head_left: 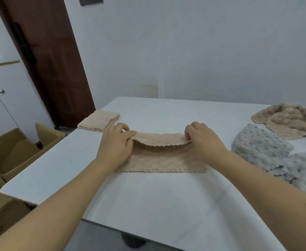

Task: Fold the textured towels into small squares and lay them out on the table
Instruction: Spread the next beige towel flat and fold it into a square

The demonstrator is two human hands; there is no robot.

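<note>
A beige textured towel (159, 160) lies in the middle of the white table (148, 200). Its far edge is lifted and curled over toward me. My left hand (117, 144) pinches the left far corner of that edge. My right hand (202, 140) pinches the right far corner. A beige towel folded into a small square (99, 122) rests at the table's far left corner. At the right lie a crumpled beige towel (287, 122) and a crumpled grey speckled towel (278, 158).
Open cardboard boxes (16, 153) stand on the floor left of the table. A brown door (47, 57) and white cabinet (2, 98) are behind them. A white wall runs along the table's far edge.
</note>
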